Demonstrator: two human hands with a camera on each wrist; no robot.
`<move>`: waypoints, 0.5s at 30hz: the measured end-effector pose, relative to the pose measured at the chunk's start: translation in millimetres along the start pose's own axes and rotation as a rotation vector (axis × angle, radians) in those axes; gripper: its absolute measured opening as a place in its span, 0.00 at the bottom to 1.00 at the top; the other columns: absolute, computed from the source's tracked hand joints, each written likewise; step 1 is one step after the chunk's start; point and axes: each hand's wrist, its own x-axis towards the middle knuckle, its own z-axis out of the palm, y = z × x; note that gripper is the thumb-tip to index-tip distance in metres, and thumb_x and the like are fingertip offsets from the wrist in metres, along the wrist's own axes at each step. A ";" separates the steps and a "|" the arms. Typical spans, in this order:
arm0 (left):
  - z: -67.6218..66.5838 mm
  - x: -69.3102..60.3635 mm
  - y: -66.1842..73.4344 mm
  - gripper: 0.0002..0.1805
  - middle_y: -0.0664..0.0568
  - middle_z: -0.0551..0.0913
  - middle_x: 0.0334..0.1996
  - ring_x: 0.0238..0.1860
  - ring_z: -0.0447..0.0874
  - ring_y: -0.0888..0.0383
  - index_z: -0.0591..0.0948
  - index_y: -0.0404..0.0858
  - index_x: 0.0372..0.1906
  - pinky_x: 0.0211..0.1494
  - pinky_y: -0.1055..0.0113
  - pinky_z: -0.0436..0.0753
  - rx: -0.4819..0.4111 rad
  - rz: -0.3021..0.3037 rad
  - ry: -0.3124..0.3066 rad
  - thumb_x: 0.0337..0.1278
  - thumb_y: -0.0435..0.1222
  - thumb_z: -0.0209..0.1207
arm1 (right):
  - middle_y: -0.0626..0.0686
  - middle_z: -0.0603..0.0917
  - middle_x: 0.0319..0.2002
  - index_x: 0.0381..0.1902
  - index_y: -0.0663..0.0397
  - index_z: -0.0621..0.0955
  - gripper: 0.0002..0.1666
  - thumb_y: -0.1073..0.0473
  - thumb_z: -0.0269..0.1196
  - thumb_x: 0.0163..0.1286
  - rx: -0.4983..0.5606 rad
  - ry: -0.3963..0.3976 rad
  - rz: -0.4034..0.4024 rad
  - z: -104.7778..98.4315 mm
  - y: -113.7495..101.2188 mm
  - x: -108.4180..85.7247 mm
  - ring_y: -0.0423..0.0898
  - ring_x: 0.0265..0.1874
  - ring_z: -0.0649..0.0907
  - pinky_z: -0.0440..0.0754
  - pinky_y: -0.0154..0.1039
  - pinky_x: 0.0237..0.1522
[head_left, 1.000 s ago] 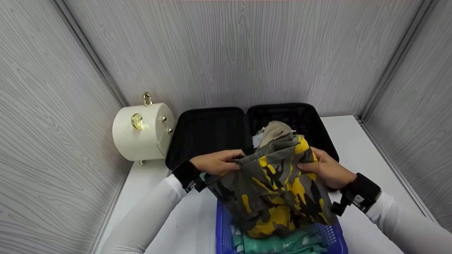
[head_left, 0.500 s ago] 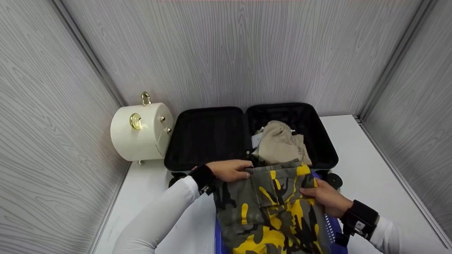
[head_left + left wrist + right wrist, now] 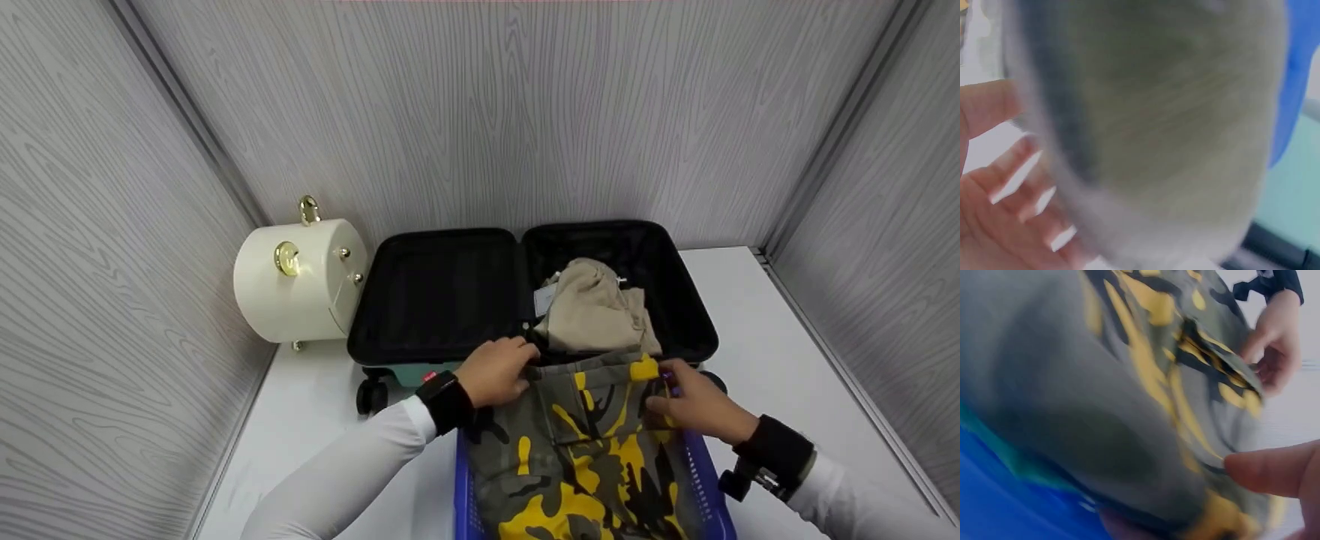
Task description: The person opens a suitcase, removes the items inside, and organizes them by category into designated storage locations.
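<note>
A pair of grey, black and yellow camouflage pants (image 3: 577,450) lies spread over a blue basket (image 3: 709,480), waistband toward the suitcase. My left hand (image 3: 496,373) pinches the left end of the waistband. At the right end, my right hand (image 3: 697,401) holds the edge, its thumb on the front of the cloth in the right wrist view. Blurred cloth fills much of the left wrist view and covers the left fingertips. An open black-lined suitcase (image 3: 435,292) lies behind, with a beige garment (image 3: 592,315) in its right half.
A cream round case (image 3: 289,285) with gold fittings stands at the left, near the panel wall. A suitcase wheel (image 3: 371,396) sticks out at the front left. Green cloth (image 3: 1027,467) shows under the pants in the right wrist view.
The pants have come down from in front of the suitcase onto the basket, uncovering the beige garment. Both hands moved toward the body with them; lately the left hand shifted slightly right.
</note>
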 end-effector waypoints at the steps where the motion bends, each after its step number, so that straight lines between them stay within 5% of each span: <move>1: -2.7 -5.3 2.6 0.21 0.46 0.87 0.56 0.54 0.87 0.48 0.83 0.41 0.65 0.58 0.52 0.86 0.033 0.001 0.024 0.74 0.42 0.69 | 0.73 0.81 0.62 0.73 0.75 0.68 0.34 0.62 0.66 0.78 -0.038 0.056 -0.029 -0.5 -5.5 -1.3 0.67 0.60 0.84 0.86 0.58 0.58; 3: -6.9 -17.8 9.7 0.24 0.47 0.85 0.53 0.51 0.86 0.48 0.83 0.41 0.64 0.54 0.53 0.85 0.108 -0.008 0.037 0.71 0.47 0.72 | 0.72 0.80 0.64 0.72 0.73 0.71 0.33 0.61 0.69 0.77 -0.105 0.151 -0.101 0.3 -16.4 -3.4 0.69 0.63 0.82 0.84 0.62 0.60; 6: -7.3 -37.1 24.3 0.28 0.46 0.86 0.52 0.50 0.86 0.48 0.84 0.42 0.61 0.50 0.54 0.86 0.206 -0.028 -0.012 0.67 0.54 0.73 | 0.66 0.81 0.63 0.66 0.65 0.80 0.28 0.58 0.73 0.75 -0.146 0.139 -0.212 6.4 -29.0 -3.7 0.65 0.59 0.84 0.85 0.59 0.57; 9: 0.2 -51.2 37.1 0.34 0.46 0.86 0.56 0.55 0.86 0.46 0.85 0.43 0.61 0.52 0.53 0.89 0.281 -0.019 -0.122 0.61 0.61 0.74 | 0.66 0.79 0.68 0.65 0.58 0.83 0.30 0.49 0.76 0.72 -0.211 -0.047 -0.235 16.5 -33.1 -3.4 0.64 0.58 0.83 0.85 0.56 0.54; 12: 10.5 -58.7 44.4 0.43 0.44 0.84 0.63 0.62 0.84 0.42 0.84 0.43 0.66 0.58 0.50 0.90 0.329 0.012 -0.244 0.56 0.69 0.72 | 0.70 0.71 0.77 0.70 0.54 0.82 0.40 0.41 0.79 0.66 -0.316 -0.286 -0.180 27.4 -29.6 -2.4 0.70 0.70 0.77 0.81 0.65 0.65; 15: 19.7 -61.5 46.7 0.53 0.42 0.81 0.68 0.67 0.81 0.39 0.80 0.43 0.73 0.64 0.45 0.87 0.393 0.051 -0.346 0.53 0.76 0.68 | 0.70 0.63 0.83 0.72 0.50 0.82 0.46 0.42 0.83 0.59 -0.414 -0.423 -0.140 36.1 -22.9 0.5 0.74 0.79 0.67 0.72 0.73 0.73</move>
